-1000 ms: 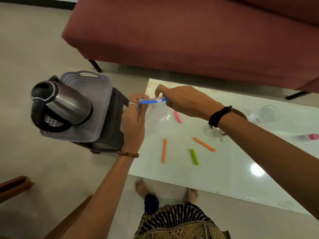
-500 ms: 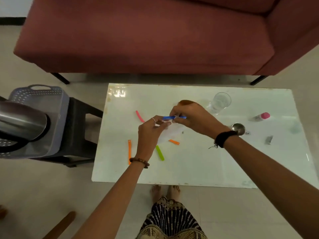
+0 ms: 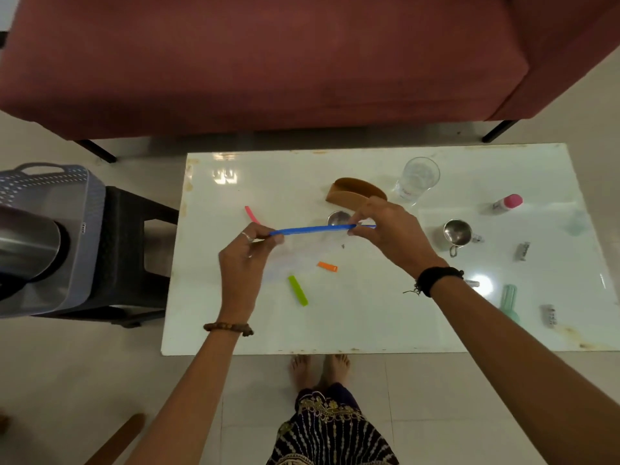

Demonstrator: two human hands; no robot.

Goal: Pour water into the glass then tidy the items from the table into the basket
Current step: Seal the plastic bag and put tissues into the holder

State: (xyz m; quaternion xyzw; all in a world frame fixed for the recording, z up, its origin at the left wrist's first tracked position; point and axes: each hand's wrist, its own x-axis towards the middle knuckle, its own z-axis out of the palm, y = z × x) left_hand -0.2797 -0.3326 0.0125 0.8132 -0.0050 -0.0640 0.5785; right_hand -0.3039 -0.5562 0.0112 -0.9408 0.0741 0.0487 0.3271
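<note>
Hands spread apart, pinching blue strip

Both hands held above table centre, blue strip stretched between left hand and right hand. Beneath: green clip, orange clip, pink clip. Far side blocked by brown holder and glass. Right half cluttered: steel cup, pink-capped bottle. Near-left table corner open. Basket at left largely filled by kettle.
</note>
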